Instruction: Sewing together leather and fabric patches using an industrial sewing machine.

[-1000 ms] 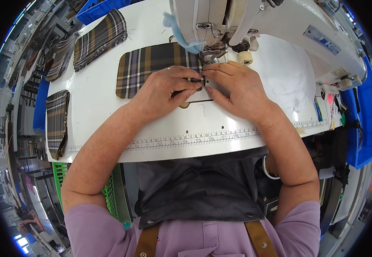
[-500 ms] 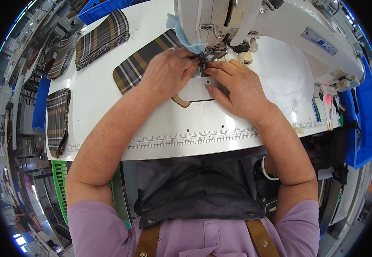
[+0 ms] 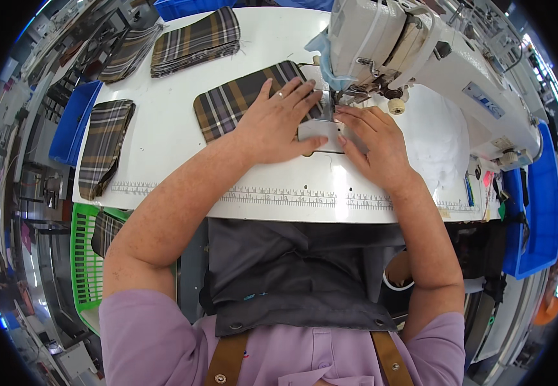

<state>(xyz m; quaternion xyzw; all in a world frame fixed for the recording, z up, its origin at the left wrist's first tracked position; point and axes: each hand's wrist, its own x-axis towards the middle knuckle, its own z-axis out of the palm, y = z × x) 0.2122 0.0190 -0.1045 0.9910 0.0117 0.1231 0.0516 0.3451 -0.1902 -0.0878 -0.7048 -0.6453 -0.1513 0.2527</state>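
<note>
A brown plaid fabric piece with rounded corners lies on the white sewing table, angled toward the needle of a white sewing machine. My left hand lies flat on the piece's right end, fingers spread, pressing it by the presser foot. My right hand rests on the table just right of the needle, fingertips touching the fabric's edge near the metal needle plate.
A stack of plaid pieces sits at the table's back, another plaid piece at its left edge. Blue bins and a green basket stand to the left, another blue bin to the right.
The plaid piece has turned and slid up toward the needle. My left hand moved from pinching its edge to lying flat on it; my right hand shifted a little right.
</note>
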